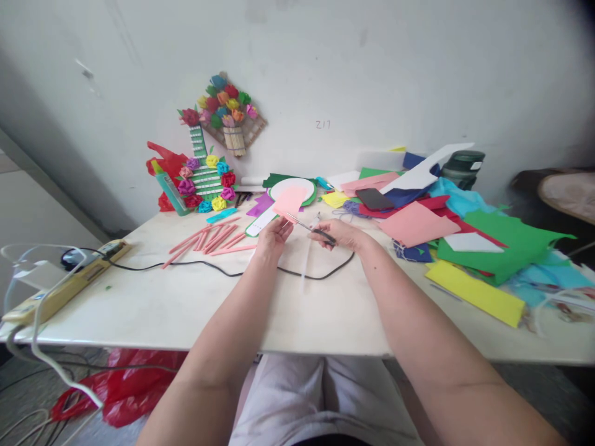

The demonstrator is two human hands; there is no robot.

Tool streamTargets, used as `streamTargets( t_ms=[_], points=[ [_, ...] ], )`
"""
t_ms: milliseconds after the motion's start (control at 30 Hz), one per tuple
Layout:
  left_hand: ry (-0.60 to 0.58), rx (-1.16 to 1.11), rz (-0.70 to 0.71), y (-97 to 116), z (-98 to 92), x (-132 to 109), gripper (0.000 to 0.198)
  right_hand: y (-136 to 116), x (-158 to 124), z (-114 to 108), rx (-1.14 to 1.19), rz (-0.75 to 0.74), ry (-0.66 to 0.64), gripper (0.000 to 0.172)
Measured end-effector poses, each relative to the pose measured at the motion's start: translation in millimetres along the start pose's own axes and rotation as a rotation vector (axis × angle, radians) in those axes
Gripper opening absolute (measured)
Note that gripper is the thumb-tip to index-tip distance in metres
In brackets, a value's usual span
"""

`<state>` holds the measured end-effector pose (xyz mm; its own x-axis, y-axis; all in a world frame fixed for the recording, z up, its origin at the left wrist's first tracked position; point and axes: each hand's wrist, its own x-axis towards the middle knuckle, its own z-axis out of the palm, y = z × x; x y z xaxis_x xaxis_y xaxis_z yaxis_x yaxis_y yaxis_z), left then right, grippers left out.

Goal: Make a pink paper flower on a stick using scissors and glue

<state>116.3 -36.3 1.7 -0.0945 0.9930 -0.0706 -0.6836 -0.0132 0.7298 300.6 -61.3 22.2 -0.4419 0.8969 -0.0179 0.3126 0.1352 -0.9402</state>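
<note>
My left hand (277, 234) pinches the lower edge of a pink piece of paper (291, 201), held up above the table. In my right hand (340, 233) is a pair of scissors (323, 235) with dark handles, and its blades meet the paper's lower edge. Behind the paper lies a white paddle-shaped cutout with a green border (260, 223), partly covered from view. A glue gun stick or clear strip (305, 266) lies below the scissors. Left of my left hand are several rolled pink paper sticks (218, 238).
Colored paper sheets (493, 241), a phone (374, 199) and a dark bottle (463, 168) crowd the right side. A black cable (186, 262) runs across the table from a power strip (88, 279). Paper-flower crafts (207, 173) and a glue bottle (171, 192) stand at the back left.
</note>
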Motion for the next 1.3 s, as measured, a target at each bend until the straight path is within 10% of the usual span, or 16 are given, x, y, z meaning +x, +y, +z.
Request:
streamTargets(
  t_ms=[1300],
  points=[
    [0.003, -0.09, 0.023, -2.2, 3.1, -1.5, 0.014, -4.8, -0.3, 7.6, 0.025, 0.023, 0.008, 0.03]
  ],
)
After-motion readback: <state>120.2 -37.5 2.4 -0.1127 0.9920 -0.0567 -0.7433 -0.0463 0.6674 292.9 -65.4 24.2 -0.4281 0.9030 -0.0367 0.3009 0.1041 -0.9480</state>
